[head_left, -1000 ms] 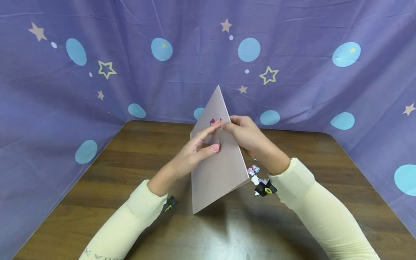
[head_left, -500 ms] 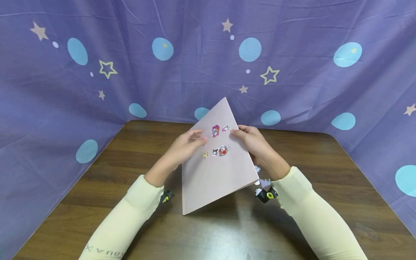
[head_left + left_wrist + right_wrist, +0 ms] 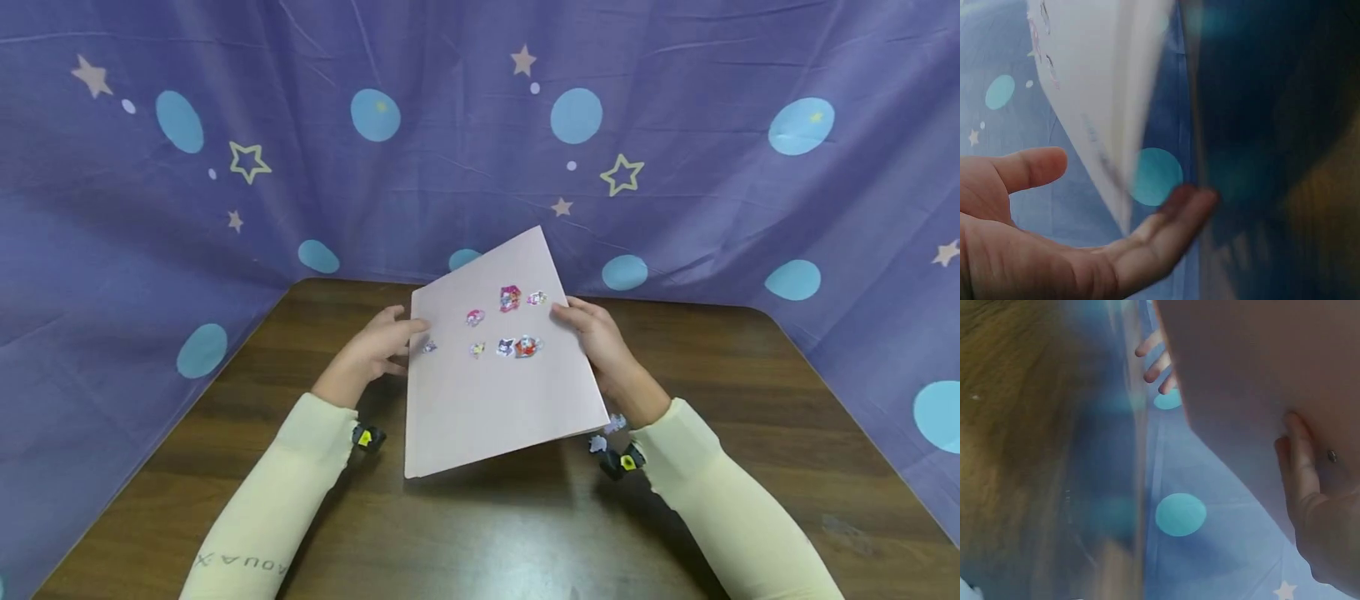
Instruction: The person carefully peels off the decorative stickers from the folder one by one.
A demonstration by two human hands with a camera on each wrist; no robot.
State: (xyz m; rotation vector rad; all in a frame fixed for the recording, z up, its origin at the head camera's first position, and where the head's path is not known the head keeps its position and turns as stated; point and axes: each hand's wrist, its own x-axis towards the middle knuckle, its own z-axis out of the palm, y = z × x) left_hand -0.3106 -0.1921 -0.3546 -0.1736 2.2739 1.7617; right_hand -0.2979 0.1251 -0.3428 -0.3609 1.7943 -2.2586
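A pale pink folder point(image 3: 495, 417) is held tilted above the table, with several small shiny character stickers point(image 3: 510, 298) in two rough rows on its upper half. My right hand point(image 3: 609, 354) grips its right edge, thumb on the front and fingers spread against the back point(image 3: 1300, 465). At the left edge is my left hand point(image 3: 375, 346), its thumb overlapping the folder in the head view. The left wrist view shows this hand's thumb point(image 3: 1038, 169) and extended fingers on either side of the folder's corner, apart from it.
Loose stickers point(image 3: 597, 444) lie on the brown wooden table point(image 3: 480, 533) beside my right wrist, partly hidden by the folder and sleeve. A purple curtain point(image 3: 465, 150) with stars and blue ovals hangs behind the table. Dark bands point(image 3: 367, 437) sit at both wrists.
My left hand has left the stickers on the front and moved left to the folder's edge. The folder has turned to face me more, showing all its stickers. My right hand keeps its grip.
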